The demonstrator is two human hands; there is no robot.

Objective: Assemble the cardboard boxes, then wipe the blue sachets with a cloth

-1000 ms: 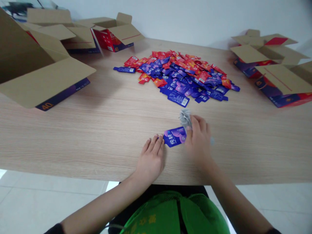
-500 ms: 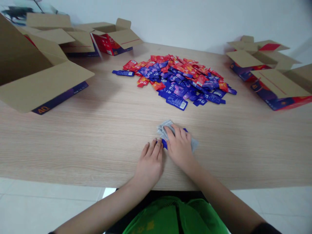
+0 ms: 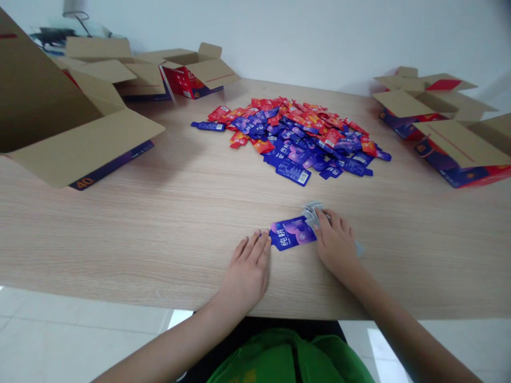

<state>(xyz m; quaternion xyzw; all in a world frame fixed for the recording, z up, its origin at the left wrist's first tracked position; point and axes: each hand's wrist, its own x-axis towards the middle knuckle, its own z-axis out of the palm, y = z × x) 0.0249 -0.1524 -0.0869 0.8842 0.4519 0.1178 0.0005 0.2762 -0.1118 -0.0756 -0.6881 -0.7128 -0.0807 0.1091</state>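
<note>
A blue-purple pouch (image 3: 293, 233) with white characters lies flat on the table in front of me. My left hand (image 3: 249, 263) rests on its left end, fingers stretched out and lying flat. At the pouch's right end, my right hand (image 3: 338, 242) presses a crumpled grey cloth (image 3: 312, 211) down with curled fingers. Part of the cloth sticks out past the far side of that hand. Beyond both hands spreads a heap of blue pouches (image 3: 293, 173) and red-orange pouches (image 3: 239, 139).
A large open carton (image 3: 112, 143) stands at the left, with more open cartons (image 3: 195, 80) behind it. Further open cartons (image 3: 451, 151) line the right side. The wooden table (image 3: 120, 239) ends just before my body, and a wall rises behind it.
My right hand has slid the grey cloth to the right along the pouch, uncovering its printed face. The left hand has stayed on the pouch's left end. The view has shifted slightly.
</note>
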